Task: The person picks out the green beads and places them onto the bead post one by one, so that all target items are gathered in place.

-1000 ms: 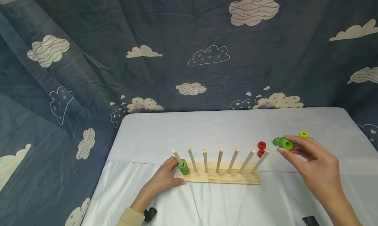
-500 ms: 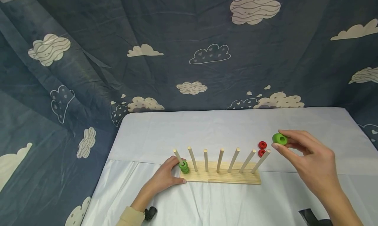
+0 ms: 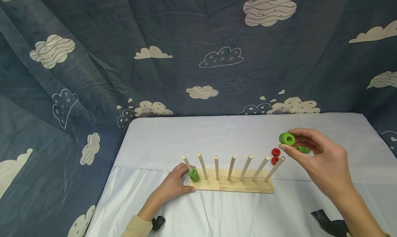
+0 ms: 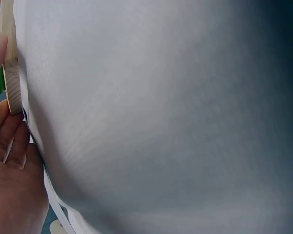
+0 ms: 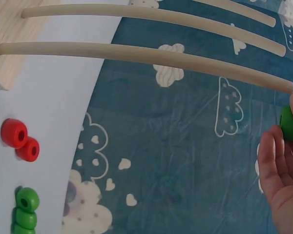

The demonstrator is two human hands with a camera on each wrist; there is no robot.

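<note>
A wooden peg board (image 3: pixel 229 185) with a row of upright pegs lies on the white cloth in the head view. My left hand (image 3: pixel 173 182) grips its left end, thumb at the front edge and fingers round the back. Several green rings (image 3: pixel 194 177) are stacked low on the leftmost peg. Raised over the cloth, beyond the board's right end, my right hand (image 3: pixel 325 157) pinches a green bead (image 3: pixel 282 138) between thumb and fingers. The right wrist view shows that green bead (image 5: pixel 289 127) at the fingertips, near the tip of the closest peg (image 5: pixel 185 61).
Two red beads (image 3: pixel 273 152) lie just behind the rightmost peg. Several green beads (image 5: pixel 27 218) sit in a row on the cloth, partly behind my right hand in the head view. A dark cloud-patterned curtain (image 3: pixel 173 23) hangs behind the table.
My right hand has lifted the green bead and carried it left and slightly away from me. A yellow bead seen earlier is now hidden behind that hand. The left hand has stayed put.
</note>
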